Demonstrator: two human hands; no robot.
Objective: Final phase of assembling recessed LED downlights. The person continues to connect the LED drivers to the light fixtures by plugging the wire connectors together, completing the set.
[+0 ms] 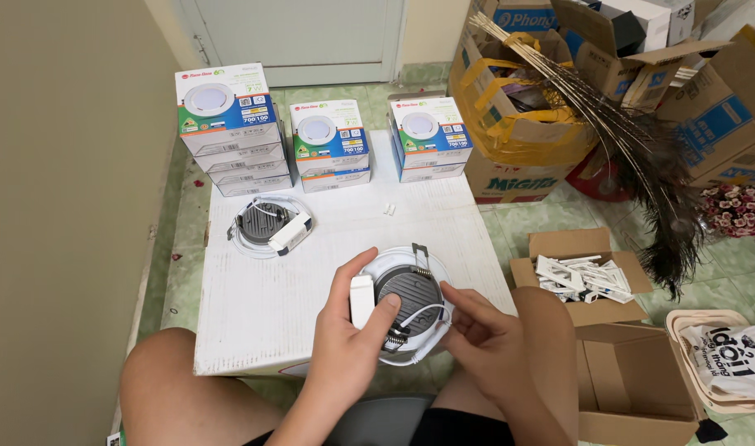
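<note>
My left hand [350,339] grips a round white recessed ceiling lamp [410,291], back side up, with its dark ribbed heat sink and spring clips showing. The same hand's thumb presses the lamp's small white driver box [362,299] against the rim. My right hand [480,330] touches the lamp's right edge, fingers on the white wire by the lower clip. Both hands hover over the near edge of a white board [262,289] used as a low table. A second lamp of the same kind [266,223] lies back side up on the board's left part, its driver box beside it.
Three stacks of white lamp boxes [332,144] stand along the board's far edge. Two tiny white parts [389,209] lie near them. To the right: a small open carton of white pieces [582,277], an empty carton [633,384], big cardboard boxes [522,116] and peacock feathers [641,165].
</note>
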